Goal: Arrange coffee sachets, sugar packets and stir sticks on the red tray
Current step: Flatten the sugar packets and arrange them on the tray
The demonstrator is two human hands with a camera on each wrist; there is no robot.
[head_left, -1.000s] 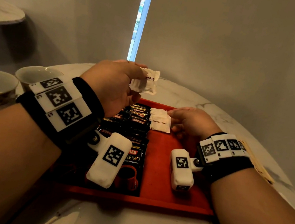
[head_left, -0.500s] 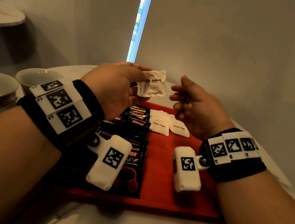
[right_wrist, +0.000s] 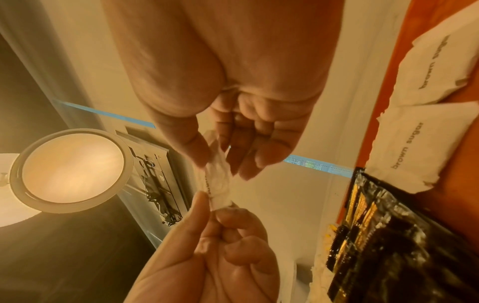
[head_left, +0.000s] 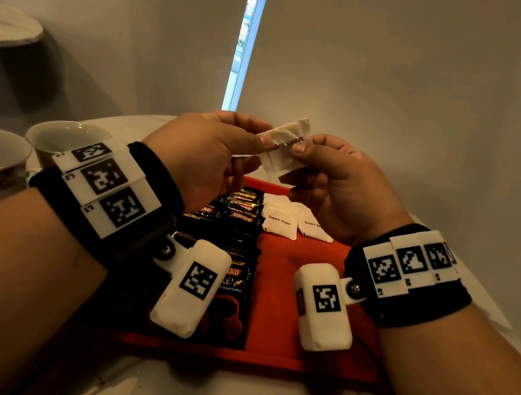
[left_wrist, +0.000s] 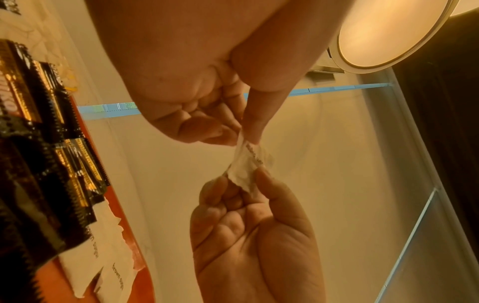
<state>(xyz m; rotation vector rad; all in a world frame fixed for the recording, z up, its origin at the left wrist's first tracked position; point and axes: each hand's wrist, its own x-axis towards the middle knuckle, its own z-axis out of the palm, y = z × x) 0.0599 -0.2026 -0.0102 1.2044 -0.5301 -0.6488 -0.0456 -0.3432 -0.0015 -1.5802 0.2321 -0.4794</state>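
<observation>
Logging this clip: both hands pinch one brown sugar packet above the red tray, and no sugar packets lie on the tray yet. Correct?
Not quite. Two brown sugar packets already lie on the red tray, as the head view shows. Left hand and right hand do pinch the held packet.

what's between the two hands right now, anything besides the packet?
Only the sugar packet: the left hand pinches one end and the right hand the other, above the red tray. Both wrist views show nothing else in that gap.

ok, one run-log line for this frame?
left hand: pinches white brown-sugar paper packet | right hand: pinches same packet | held above red tray | two packets on tray
</observation>
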